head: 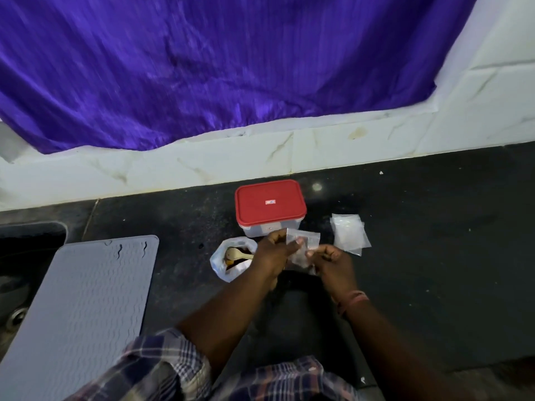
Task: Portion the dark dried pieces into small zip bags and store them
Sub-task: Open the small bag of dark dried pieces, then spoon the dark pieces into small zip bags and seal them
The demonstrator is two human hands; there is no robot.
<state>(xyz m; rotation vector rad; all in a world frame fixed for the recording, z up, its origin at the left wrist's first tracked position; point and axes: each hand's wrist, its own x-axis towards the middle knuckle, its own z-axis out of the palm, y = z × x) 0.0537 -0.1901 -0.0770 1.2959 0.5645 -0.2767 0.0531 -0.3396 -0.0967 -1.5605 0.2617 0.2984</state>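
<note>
At the far left of a dark stone counter (434,256), a sink (26,256) sits partly covered by a grey ribbed mat (84,308) that lies tilted beside it. Further right, an open plastic bag of dark dried pieces (231,260) rests on the counter with a pale spoon (237,254) lying inside it. Just behind it stands a clear container with a red lid (270,202), closed, near the white tiled wall (202,163) and a purple curtain (217,68). In front of the container, a person's left hand (273,253) pinches the upper edge of a small zip bag (302,250) between thumb and fingers, while the right hand (333,260), fingers curled, pinches the same bag from the other side. The bag is held just above the counter; whether it holds any pieces is hard to tell through the blur. To the right, a stack of empty zip bags (348,233) lies flat on the counter.
</note>
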